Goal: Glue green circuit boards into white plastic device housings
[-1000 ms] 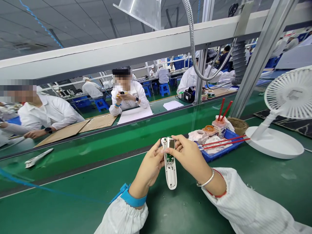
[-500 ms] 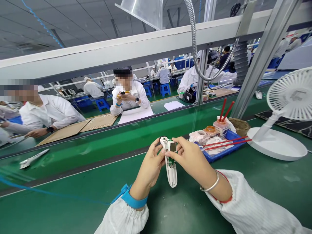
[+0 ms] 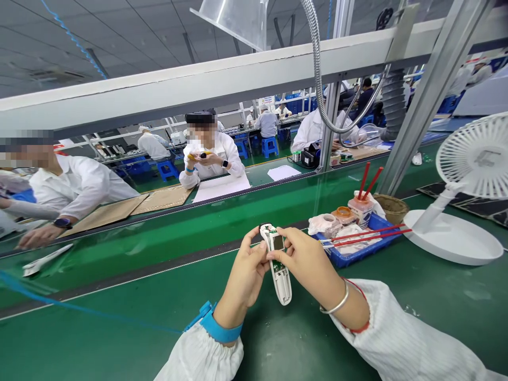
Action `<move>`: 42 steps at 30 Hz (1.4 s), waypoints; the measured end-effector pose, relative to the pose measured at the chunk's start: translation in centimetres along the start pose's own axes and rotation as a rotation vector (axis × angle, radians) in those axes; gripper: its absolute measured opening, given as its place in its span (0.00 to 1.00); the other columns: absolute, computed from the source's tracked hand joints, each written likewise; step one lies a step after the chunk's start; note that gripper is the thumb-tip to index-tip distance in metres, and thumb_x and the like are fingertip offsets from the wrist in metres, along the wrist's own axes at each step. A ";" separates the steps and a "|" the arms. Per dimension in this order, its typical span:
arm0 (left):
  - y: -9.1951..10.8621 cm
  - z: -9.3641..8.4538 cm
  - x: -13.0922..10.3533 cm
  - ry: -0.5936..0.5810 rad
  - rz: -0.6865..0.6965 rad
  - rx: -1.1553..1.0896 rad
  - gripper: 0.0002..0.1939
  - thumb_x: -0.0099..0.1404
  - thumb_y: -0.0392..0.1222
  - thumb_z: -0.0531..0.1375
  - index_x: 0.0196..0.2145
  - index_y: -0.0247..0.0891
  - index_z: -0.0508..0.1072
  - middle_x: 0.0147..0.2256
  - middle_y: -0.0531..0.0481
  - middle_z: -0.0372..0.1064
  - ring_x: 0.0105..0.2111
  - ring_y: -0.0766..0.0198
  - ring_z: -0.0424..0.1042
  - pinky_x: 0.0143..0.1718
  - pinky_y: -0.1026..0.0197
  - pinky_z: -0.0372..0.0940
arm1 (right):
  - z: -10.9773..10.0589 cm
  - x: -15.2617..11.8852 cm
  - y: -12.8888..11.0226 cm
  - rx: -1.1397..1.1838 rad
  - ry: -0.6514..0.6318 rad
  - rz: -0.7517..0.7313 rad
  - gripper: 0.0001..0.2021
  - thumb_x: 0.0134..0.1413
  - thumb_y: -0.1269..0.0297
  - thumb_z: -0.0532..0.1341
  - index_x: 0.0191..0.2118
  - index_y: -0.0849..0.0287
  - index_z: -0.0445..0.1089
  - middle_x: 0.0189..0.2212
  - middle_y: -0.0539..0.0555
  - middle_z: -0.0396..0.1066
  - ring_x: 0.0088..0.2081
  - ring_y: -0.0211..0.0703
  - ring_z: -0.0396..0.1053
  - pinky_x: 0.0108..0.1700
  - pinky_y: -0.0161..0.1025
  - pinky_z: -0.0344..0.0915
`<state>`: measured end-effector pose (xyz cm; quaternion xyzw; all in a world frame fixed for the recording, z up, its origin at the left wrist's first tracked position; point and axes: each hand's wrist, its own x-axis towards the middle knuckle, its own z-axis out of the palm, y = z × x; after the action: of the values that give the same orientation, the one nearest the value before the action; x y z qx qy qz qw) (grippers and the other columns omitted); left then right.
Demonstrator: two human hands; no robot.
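A long white plastic housing half, its hollow side up, is held over the green bench. My left hand grips its upper left edge between thumb and fingers. A small green circuit board with a dark grey square screen lies in the upper part of the housing. My right hand pinches the board's right side with thumb and index finger. Whether the board is fully seated I cannot tell. The lower end of the housing shows bare ribs and slots.
Right of my hands stands a blue tray with jars, white cloth and red sticks. A white fan is beyond it. Across the green belt, co-workers sit; one person's hand is near a white part. A metal hose hangs overhead.
My right hand has shifted slightly left, bringing the board closer over the housing. The white part on the belt has moved left, and the co-worker's hand at left has reached out towards the belt.
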<state>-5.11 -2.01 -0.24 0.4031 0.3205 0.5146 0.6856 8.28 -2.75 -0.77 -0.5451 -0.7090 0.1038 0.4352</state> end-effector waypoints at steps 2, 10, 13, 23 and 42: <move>0.1 0.0 -0.1 0.011 0.016 0.033 0.20 0.62 0.43 0.59 0.50 0.40 0.58 0.30 0.52 0.71 0.26 0.69 0.68 0.32 0.64 0.63 | 0.2 -0.2 0.0 -0.014 0.014 -0.062 0.19 0.48 0.67 0.66 0.47 0.60 0.67 0.29 0.51 0.65 0.26 0.40 0.66 0.30 0.38 0.64; 0.5 0.4 -0.8 -0.004 0.091 0.170 0.24 0.57 0.40 0.64 0.45 0.40 0.54 0.28 0.53 0.71 0.26 0.68 0.69 0.28 0.67 0.62 | 1.2 -1.7 -0.7 -0.031 0.116 -0.289 0.17 0.58 0.69 0.56 0.53 0.63 0.63 0.29 0.54 0.65 0.30 0.44 0.64 0.31 0.40 0.65; 0.7 0.5 -1.0 0.019 0.118 0.174 0.22 0.59 0.42 0.62 0.45 0.39 0.55 0.27 0.54 0.71 0.25 0.69 0.70 0.27 0.68 0.62 | 1.3 -1.9 -0.9 0.051 0.148 -0.307 0.18 0.59 0.64 0.56 0.55 0.59 0.60 0.29 0.53 0.64 0.30 0.44 0.64 0.32 0.41 0.66; 1.5 0.5 -1.8 0.081 0.165 0.135 0.23 0.56 0.43 0.64 0.43 0.40 0.55 0.31 0.49 0.74 0.31 0.57 0.76 0.31 0.59 0.68 | 3.0 -3.3 -2.0 0.583 0.019 0.110 0.22 0.55 0.52 0.57 0.52 0.56 0.55 0.41 0.59 0.61 0.39 0.47 0.68 0.34 0.41 0.72; 0.2 -0.2 -0.6 0.108 0.162 0.118 0.17 0.59 0.42 0.62 0.38 0.40 0.55 0.28 0.54 0.73 0.15 0.72 0.66 0.27 0.62 0.66 | 4.0 -2.9 -2.0 1.097 -0.415 0.498 0.28 0.51 0.42 0.56 0.51 0.54 0.49 0.16 0.43 0.64 0.10 0.33 0.59 0.08 0.25 0.54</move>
<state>-5.49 -2.51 -0.14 0.4389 0.3530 0.5695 0.5987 4.05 -4.76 -3.36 -0.3598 -0.4743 0.6536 0.4674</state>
